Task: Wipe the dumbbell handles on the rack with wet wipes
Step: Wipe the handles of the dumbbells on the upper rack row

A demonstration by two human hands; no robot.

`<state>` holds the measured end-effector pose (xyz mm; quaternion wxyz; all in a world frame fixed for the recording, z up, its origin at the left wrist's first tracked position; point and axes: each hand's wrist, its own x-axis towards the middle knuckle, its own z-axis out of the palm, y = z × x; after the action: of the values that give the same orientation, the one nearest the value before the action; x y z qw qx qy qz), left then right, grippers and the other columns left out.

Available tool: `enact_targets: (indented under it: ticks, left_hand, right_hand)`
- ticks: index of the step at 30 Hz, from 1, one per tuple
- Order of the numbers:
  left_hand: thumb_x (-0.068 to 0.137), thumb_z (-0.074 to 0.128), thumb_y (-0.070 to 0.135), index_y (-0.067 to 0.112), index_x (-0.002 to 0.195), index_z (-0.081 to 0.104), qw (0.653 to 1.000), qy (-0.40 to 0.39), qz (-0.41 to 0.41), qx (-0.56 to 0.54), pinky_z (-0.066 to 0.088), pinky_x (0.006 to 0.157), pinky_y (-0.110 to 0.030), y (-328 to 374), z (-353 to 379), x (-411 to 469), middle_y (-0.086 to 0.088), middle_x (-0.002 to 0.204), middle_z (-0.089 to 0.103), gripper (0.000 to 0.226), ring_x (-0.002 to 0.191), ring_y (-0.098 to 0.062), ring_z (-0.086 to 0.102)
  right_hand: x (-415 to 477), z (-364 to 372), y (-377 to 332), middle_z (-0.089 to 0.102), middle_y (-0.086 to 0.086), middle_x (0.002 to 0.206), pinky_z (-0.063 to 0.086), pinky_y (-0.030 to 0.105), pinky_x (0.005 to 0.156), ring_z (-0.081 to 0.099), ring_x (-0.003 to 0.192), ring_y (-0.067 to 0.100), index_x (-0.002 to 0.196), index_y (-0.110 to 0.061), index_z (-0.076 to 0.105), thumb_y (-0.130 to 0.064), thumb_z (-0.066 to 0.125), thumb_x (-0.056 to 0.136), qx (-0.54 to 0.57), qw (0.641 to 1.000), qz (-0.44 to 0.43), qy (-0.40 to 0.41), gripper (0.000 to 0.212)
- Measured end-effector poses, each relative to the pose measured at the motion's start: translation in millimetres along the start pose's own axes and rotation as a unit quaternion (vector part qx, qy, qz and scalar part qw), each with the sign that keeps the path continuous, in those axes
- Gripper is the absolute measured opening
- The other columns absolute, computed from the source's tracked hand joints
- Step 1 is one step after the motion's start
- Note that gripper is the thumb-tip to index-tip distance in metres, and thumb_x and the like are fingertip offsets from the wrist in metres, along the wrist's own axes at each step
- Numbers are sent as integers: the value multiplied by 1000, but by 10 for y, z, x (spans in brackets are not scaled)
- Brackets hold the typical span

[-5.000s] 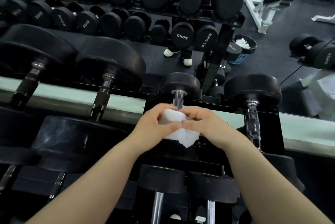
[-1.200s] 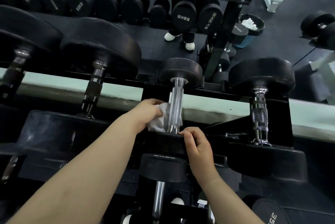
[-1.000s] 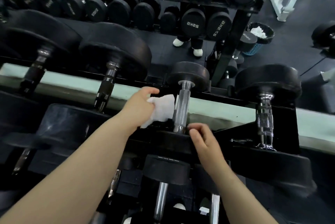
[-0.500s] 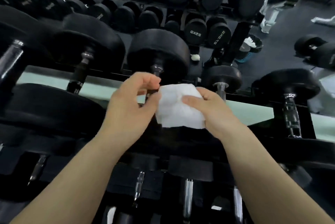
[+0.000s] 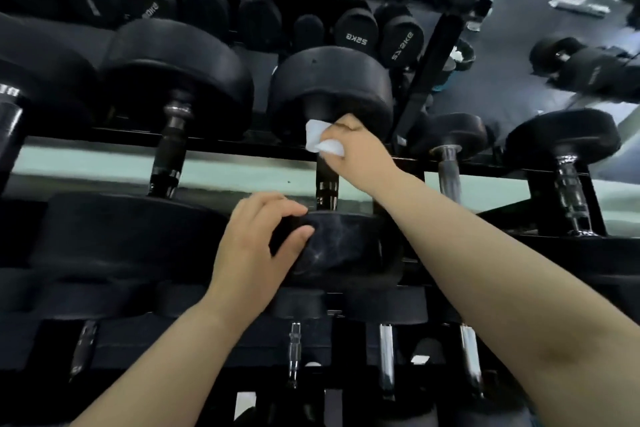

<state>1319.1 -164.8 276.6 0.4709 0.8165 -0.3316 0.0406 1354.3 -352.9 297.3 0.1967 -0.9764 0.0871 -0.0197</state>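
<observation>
Dumbbell handle (image 5: 327, 184) at the middle of the rack's upper tier runs away from the camera, dark and ridged. It joins a scuffed near head (image 5: 349, 250) and a broad far head (image 5: 330, 91), both black rubber. The right hand (image 5: 353, 146) is closed around the far end of this handle, just under the far head, with a white wet wipe (image 5: 322, 141) bunched between its fingers and the metal. A folded corner of the wipe sticks out on the left of the fist. The left hand (image 5: 258, 246) grips the left edge of the near head, fingers curled over its top rim and thumb pressed on its front face. The dumbbell lies on the black rack (image 5: 242, 149), whose crossbar runs left to right by the far heads. Just to the left sits a larger dumbbell with a dark handle (image 5: 169, 149). To the right are a smooth chrome handle (image 5: 448, 174) and, beyond it, a knurled chrome handle (image 5: 568, 184). On the lower tier, more chrome bars (image 5: 386, 357) show. Behind the rack, rows of black dumbbells (image 5: 356, 35) carry reversed weight lettering.
</observation>
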Motion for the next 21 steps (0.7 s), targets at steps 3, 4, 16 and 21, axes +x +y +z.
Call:
enact_targets:
  ticks: [3, 4, 16, 21]
  left_hand:
    - [79, 47, 36, 28, 97, 49, 1000, -8, -3, -10, 22, 93, 3, -19, 14, 2, 16, 95, 48, 20, 96, 6, 35]
    - [80, 47, 38, 29, 97, 49, 1000, -8, -5, -11, 23, 94, 3, -25, 23, 1, 15, 96, 47, 20, 96, 5, 36]
    - [86, 34, 62, 33, 99, 53, 999, 18, -19, -23, 32, 92, -3, -63, 63, -26, 41, 108, 40, 38, 102, 15, 40]
    - [86, 33, 63, 34, 99, 54, 999, 26, -27, -18, 32, 91, -2, -41, 64, -33, 41, 107, 40, 38, 101, 14, 41]
  right_hand:
    - [-11, -27, 42, 59, -5, 100, 34, 13, 91, 48, 105, 4, 103, -6, 65, -17, 57, 85, 59, 998, -10, -31, 23]
    - [-43, -48, 44, 57, -9, 83, 38, 9, 81, 51, 89, -3, 95, -2, 68, -14, 58, 85, 89, 995, -16, -42, 19]
    - [45, 9, 196, 59, 3, 81, 36, 14, 81, 49, 84, 5, 85, -3, 72, -20, 60, 81, 129, 990, -47, 23, 21]
    - [-212, -91, 119, 51, 12, 83, 42, 23, 72, 55, 82, 23, 93, 4, 67, -9, 57, 85, 48, 947, -107, -298, 18]
